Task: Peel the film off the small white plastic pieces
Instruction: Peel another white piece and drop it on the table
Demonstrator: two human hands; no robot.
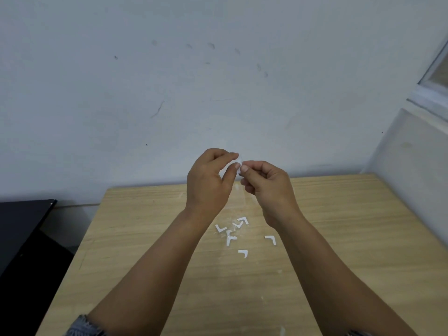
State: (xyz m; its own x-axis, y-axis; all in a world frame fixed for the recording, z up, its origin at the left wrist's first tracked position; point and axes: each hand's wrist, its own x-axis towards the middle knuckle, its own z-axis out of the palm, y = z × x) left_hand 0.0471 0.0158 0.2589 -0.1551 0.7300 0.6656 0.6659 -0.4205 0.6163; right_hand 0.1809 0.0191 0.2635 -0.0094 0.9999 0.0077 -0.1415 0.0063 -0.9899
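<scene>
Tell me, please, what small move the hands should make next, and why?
Probably draw the right hand slowly away from the left hand to strip the film. Both pinch one small white piece raised above the wooden table; whether the film has lifted is too small to tell.

Your table [339, 238] shows pale wood grain, a smooth laminate look with a soft sheen and faint whitish smears near the middle. The L-shaped pieces [232, 235] lying on it read as flat white plastic, matt, crisp-edged. Between your fingertips [244, 168] sits a small white piece [238, 163], slightly translucent at its edge. Behind, the wall [169, 93] is matt painted plaster, scuffed and marked. Your sleeve [84, 327] is grey patterned cloth.
</scene>
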